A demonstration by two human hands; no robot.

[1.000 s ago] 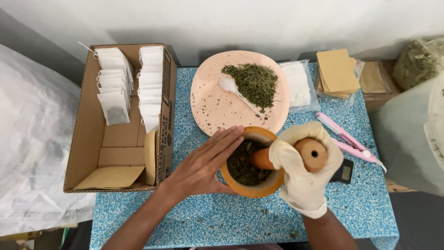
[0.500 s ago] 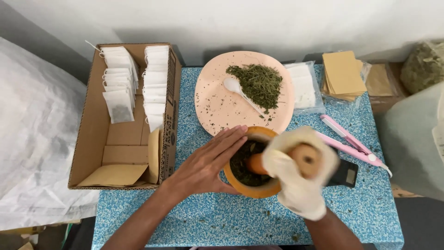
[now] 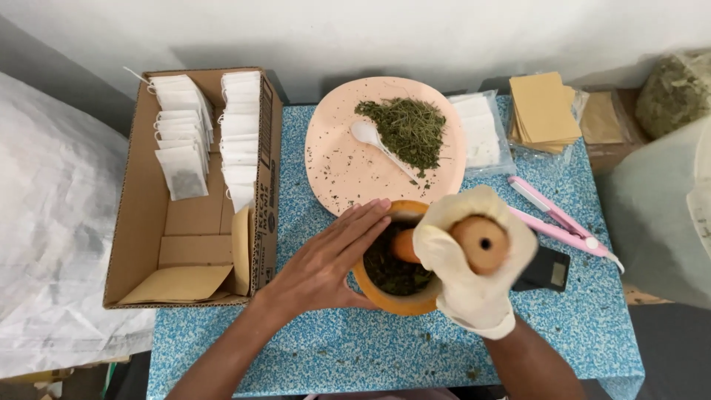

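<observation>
brown cardboard box (image 3: 141,244) of white sachets, left | tan envelope stack (image 3: 544,107), far right | blue speckled table (image 3: 592,326) | bare left hand (image 3: 326,259) spread flat against orange wooden mortar (image 3: 392,300), centre | gloved right hand (image 3: 463,274) wrapped round wooden pestle (image 3: 481,241)

One head-worn camera looks almost straight down, close over the blue speckled desk (image 3: 311,348), facing the far wall; cardboard box (image 3: 141,244) left, pale sack right.

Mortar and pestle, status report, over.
Left hand bare, flat against orange mortar. Gloved right hand gripping wooden pestle in dried herbs. Nothing obstructing.
</observation>
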